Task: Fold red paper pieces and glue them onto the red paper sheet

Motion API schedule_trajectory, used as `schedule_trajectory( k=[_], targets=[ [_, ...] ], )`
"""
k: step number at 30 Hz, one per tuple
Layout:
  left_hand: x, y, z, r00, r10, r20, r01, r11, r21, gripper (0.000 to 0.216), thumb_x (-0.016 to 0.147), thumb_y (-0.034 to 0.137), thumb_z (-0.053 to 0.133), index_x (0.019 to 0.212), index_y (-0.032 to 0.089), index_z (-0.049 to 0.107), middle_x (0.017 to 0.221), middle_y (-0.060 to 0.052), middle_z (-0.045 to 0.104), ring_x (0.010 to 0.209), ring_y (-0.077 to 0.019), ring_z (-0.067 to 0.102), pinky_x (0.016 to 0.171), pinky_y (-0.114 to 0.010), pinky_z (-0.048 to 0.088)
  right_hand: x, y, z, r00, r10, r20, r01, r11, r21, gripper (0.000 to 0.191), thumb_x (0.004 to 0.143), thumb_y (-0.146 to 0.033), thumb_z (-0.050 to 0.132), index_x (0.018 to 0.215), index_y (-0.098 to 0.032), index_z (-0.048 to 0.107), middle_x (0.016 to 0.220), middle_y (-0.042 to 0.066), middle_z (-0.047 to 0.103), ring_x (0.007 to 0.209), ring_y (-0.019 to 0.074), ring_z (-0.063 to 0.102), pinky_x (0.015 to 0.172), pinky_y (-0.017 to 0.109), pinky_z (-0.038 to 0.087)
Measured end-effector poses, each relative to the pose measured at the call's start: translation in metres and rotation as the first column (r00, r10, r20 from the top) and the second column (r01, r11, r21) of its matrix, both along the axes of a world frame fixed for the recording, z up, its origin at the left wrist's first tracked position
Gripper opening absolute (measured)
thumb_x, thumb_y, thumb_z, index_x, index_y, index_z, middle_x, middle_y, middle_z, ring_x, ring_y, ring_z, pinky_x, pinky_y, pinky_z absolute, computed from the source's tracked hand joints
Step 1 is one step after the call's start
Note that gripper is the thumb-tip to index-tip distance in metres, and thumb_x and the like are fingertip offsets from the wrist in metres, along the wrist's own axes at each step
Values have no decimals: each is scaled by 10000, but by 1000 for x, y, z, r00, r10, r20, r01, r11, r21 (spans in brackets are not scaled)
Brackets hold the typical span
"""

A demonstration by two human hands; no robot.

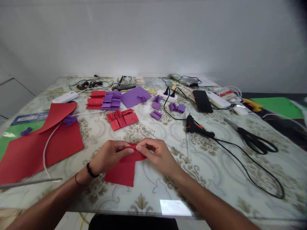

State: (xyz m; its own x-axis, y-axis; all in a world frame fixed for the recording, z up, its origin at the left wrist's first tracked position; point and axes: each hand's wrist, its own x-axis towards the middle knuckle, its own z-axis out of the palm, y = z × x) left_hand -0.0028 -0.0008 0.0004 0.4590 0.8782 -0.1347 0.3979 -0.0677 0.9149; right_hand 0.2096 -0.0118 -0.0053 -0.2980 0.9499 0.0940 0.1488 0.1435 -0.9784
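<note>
One piece of folded red paper point(139, 155), lower centre of the frame, above the desk point(216, 169); pinched between thumb and fingers of the left hand point(110, 156) and likewise of the right hand point(158, 156), the two hands close together. One flat red sheet point(122, 175), just below it and partly covered; whether the two are joined cannot be told. One black bracelet point(91, 171) and one red cord point(76, 179), left wrist. One red folded assembly point(124, 120), centre of the frame, above the hands. One group of purple folded pieces point(111, 101), upper centre-left, beside red folded pieces point(96, 101). One purple sheet point(133, 96), to their right, a small crumpled purple piece on it. Several loose purple pieces point(156, 114), right of the assembly. One large red sheet point(59, 148), left of the frame, a second, curled red sheet point(59, 113) over it. One black glue gun point(198, 128), centre-right, its cord looping toward the lower right. One pair of black-handled scissors point(254, 140), right, blades pointing upper left. One dark phone point(202, 101), upper right. One white power strip point(165, 95), upper centre, black plugs inserted. One green sheet point(279, 107), far right.
</note>
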Motion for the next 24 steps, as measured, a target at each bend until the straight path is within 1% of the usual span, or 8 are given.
schedule_trajectory(
  k=[4,8,11,14,16,18,21,24],
  targets=[
    [-2,1,3,1000,20,3,-20,999,31,386,960,446,571,818,133,747,643,0,615,599,-132,520,542,-223,387,0,2,-5,999,-33,-41,31,998,-59,219,905,-367,673,820,-176,740,611,-27,590,561,118,485,560,247,383],
    [-3,1,5,999,51,-7,-51,997,64,409,967,446,551,772,131,724,608,19,529,601,-122,468,554,-224,361,1,5,-7,999,-48,-22,45,992,-117,221,882,-384,695,817,-181,751,648,-13,636,584,125,511,568,250,382],
    [-1,0,4,998,64,8,-64,998,13,379,950,453,578,817,131,728,640,18,540,600,-114,457,542,-218,341,2,6,-8,999,-35,10,36,990,-135,214,867,-381,710,801,-183,756,689,-2,674,603,127,524,577,253,382],
    [0,-1,2,999,20,-26,-21,1000,-19,317,913,423,641,853,132,751,649,19,557,581,-100,436,525,-212,315,1,5,-10,998,-14,55,21,992,-121,208,857,-371,719,784,-180,759,658,-5,667,577,123,512,556,250,369],
    [1,0,1,998,10,-70,-9,1000,11,308,909,403,652,807,129,750,610,28,526,557,-89,399,508,-208,288,0,5,-10,998,-11,66,20,991,-130,204,850,-371,724,793,-179,763,665,3,683,581,129,547,558,250,390],
    [0,0,2,997,29,-71,-28,1000,14,330,918,418,641,801,128,746,585,28,519,534,-86,395,485,-206,276,0,5,-9,999,-4,40,11,986,-167,203,844,-377,727,809,-180,763,712,16,719,608,145,616,589,257,444],
    [-4,0,3,997,78,4,-77,995,-67,358,908,458,656,805,126,739,587,14,559,522,-94,447,469,-203,300,1,6,-8,1000,10,-8,-12,979,-202,187,842,-368,724,813,-185,752,743,19,742,627,162,690,640,274,504],
    [-5,1,5,988,129,86,-114,980,-163,350,874,441,701,736,120,721,607,0,589,536,-100,485,479,-203,331,3,6,-6,1000,20,12,-18,985,-173,172,869,-343,695,813,-186,737,700,4,719,600,156,690,622,267,498]
  ],
)
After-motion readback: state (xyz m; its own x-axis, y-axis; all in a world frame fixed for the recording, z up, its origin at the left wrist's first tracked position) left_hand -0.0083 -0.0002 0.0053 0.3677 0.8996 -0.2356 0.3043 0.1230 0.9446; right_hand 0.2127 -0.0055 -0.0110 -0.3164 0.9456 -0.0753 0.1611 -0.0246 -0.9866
